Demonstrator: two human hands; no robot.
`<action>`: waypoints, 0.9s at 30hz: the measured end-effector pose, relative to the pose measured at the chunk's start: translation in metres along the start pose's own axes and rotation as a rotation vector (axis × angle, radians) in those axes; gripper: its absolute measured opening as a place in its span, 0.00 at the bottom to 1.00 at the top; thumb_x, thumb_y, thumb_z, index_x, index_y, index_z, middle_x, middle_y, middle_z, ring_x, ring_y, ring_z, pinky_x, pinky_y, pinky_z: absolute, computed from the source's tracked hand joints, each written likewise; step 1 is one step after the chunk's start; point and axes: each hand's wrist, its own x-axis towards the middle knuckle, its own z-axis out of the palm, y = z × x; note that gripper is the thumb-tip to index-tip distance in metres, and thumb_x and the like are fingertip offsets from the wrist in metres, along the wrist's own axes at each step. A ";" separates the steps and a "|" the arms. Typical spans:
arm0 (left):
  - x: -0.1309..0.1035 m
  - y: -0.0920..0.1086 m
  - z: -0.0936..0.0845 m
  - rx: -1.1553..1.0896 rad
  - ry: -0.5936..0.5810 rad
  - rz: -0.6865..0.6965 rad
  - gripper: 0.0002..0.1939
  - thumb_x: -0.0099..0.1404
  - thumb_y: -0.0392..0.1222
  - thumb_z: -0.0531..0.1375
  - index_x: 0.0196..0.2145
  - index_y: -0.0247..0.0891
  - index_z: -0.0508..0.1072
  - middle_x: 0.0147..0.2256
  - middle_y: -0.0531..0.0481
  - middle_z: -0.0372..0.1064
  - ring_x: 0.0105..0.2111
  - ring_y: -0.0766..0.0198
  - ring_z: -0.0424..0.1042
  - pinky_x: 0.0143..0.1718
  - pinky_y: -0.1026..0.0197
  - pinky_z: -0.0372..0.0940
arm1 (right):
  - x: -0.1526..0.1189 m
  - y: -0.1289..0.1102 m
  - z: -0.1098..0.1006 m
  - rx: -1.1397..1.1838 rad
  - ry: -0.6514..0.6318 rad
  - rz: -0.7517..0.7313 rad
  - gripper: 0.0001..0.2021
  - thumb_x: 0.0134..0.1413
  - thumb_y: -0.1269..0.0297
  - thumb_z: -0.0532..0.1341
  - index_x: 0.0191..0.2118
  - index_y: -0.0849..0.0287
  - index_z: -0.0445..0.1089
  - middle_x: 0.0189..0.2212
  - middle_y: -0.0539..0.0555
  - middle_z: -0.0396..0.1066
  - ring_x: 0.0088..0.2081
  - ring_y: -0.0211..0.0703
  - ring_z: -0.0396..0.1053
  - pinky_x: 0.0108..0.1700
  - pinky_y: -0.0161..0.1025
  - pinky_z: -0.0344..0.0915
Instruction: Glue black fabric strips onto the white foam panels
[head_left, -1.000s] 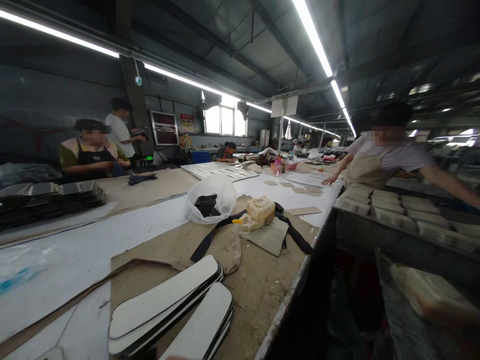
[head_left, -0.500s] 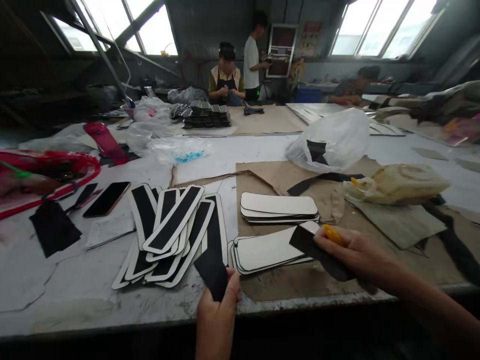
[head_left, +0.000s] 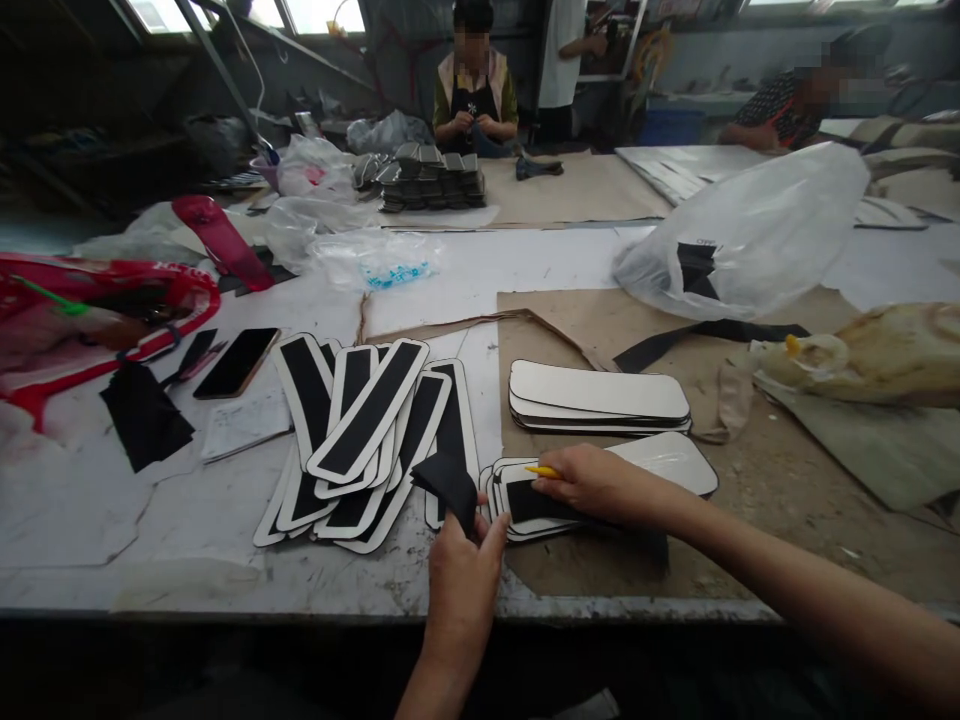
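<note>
Head camera view, looking down over a cluttered white desk (head_left: 300, 590) whose stained front edge runs across the lower part. Nearest, the left hand (head_left: 463, 560) comes up from the bottom, its thumb and fingers pinching a small bunch of black strips (head_left: 448, 482) that tilts up to the left. Just to its right, the right hand (head_left: 592, 482) reaches in from the right side, fingers closed around a yellow-tipped tool (head_left: 541, 471) that points left. Beneath that hand, a black strip (head_left: 525, 502) lies on the front stack of white panels (head_left: 671, 462), which are long with rounded corners. Left of the hands is a loose, fanned heap of white panels with black centres (head_left: 367, 425). Just beyond the front stack, a second stack of plain white panels (head_left: 600, 392) rests on a brown sheet (head_left: 592, 572). Farther left lie a dark-screened phone (head_left: 236, 362), some black pieces (head_left: 146, 415) and a red-edged bag (head_left: 169, 290); to the right, a yellowed plastic bottle (head_left: 892, 350) lies on its side. Beyond, a cloudy plastic bag (head_left: 780, 235) sits half open with something black inside. Across the desk, past a dark stack of pieces (head_left: 435, 185), a person in a black apron (head_left: 474, 100) holds both hands together.
</note>
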 end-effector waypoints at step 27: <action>0.007 -0.029 0.000 0.411 -0.061 1.027 0.27 0.55 0.21 0.46 0.49 0.37 0.67 0.45 0.44 0.71 0.49 0.57 0.66 0.51 0.49 0.62 | 0.017 -0.002 0.000 -0.230 -0.050 0.019 0.15 0.56 0.56 0.54 0.38 0.60 0.74 0.33 0.60 0.76 0.36 0.49 0.72 0.31 0.35 0.59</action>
